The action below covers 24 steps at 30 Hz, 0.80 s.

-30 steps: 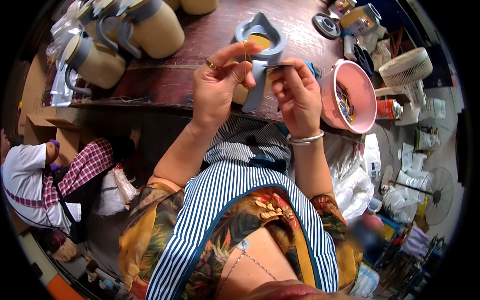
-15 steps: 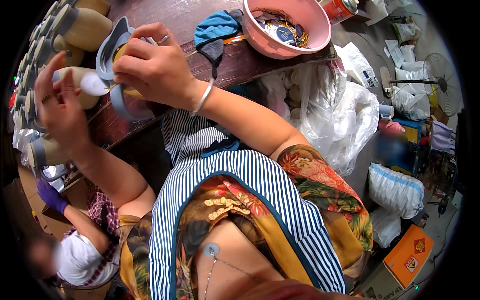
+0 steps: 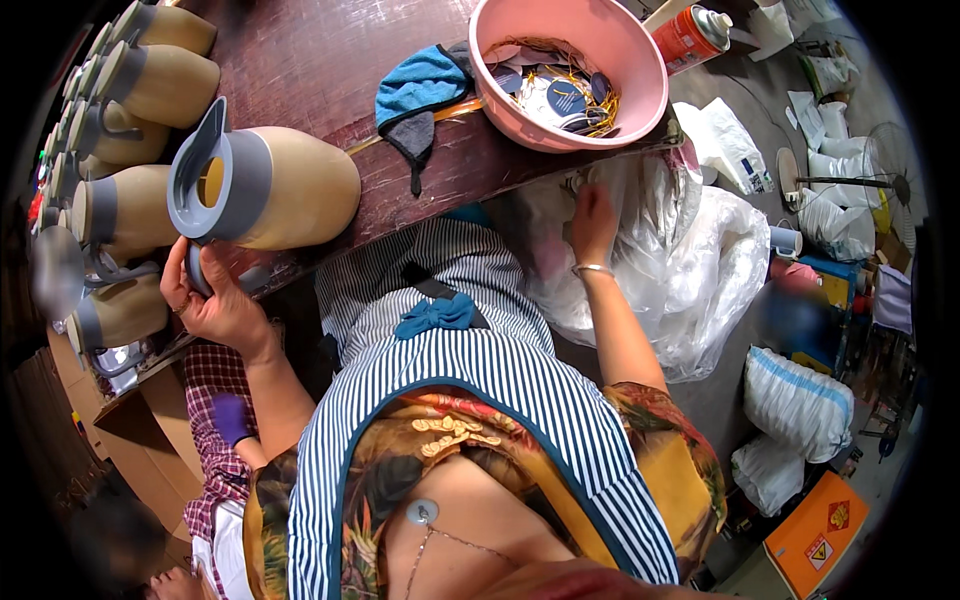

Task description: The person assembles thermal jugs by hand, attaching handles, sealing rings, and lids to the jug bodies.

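A beige jug [image 3: 305, 187] with a grey collar and pouring lip lies on its side at the table's near edge, its mouth facing left. My left hand [image 3: 225, 305] is closed around the jug's grey handle [image 3: 197, 270], below the mouth. To the right, below the table edge, my right hand [image 3: 595, 222] reaches to the opening of a clear plastic bag [image 3: 640, 270]. Its fingers are drawn together beside small pale round pieces [image 3: 578, 182]; what they grip, if anything, is hidden.
Several similar jugs [image 3: 150, 80] line the table's left side. A pink basin [image 3: 640, 60] holds round tags with yellow strings. Near it lie a blue-grey cloth mask [image 3: 425, 85] and a red spray can [image 3: 690, 40]. Another person's purple-gloved hand [image 3: 232, 418] is at lower left.
My right hand has left the jug and moved right to the plastic bag. My left hand has come onto the handle. The jug now lies on its side with its body toward the right.
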Available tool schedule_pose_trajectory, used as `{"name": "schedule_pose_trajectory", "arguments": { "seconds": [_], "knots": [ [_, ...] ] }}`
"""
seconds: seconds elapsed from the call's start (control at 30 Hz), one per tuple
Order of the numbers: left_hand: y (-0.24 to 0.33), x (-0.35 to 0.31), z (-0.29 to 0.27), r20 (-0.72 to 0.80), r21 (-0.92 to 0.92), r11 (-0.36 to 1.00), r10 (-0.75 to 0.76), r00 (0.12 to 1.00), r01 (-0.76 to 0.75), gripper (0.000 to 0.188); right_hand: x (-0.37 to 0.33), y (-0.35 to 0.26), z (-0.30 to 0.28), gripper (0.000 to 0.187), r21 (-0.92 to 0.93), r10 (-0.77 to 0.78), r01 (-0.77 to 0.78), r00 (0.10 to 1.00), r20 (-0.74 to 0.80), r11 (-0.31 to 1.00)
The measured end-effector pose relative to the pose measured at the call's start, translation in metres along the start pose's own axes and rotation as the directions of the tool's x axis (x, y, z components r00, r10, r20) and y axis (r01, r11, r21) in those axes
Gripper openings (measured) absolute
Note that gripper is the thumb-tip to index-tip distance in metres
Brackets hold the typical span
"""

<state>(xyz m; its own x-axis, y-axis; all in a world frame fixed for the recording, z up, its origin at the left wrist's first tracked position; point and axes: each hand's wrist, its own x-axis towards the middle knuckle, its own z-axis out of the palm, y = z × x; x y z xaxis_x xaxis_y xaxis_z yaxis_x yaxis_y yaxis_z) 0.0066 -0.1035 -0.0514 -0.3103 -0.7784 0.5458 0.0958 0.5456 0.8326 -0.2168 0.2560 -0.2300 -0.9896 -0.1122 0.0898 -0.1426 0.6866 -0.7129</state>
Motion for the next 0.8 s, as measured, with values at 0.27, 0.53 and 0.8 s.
{"name": "schedule_pose_trajectory", "arguments": {
  "seconds": [0.27, 0.53, 0.8],
  "knots": [
    [0.007, 0.006, 0.017, 0.021, -0.049, 0.998, -0.046, 0.999, 0.047, 0.029, 0.020, 0.159, 0.118, 0.034, -0.466, 0.188, -0.018, 0.929, 0.320, 0.885],
    [0.008, 0.002, 0.008, -0.017, 0.051, 0.998, -0.024, 1.000, 0.025, 0.033, -0.007, 0.033, -0.052, 0.038, -0.401, -0.382, 0.413, 0.911, 0.159, 0.818],
    [0.051, -0.013, 0.004, 0.304, -0.005, 0.878, 0.457, 0.836, -0.478, 0.042, -0.038, -0.278, -0.092, 0.046, 0.840, -0.411, 0.274, 0.909, -0.067, 0.469]
  ]
}}
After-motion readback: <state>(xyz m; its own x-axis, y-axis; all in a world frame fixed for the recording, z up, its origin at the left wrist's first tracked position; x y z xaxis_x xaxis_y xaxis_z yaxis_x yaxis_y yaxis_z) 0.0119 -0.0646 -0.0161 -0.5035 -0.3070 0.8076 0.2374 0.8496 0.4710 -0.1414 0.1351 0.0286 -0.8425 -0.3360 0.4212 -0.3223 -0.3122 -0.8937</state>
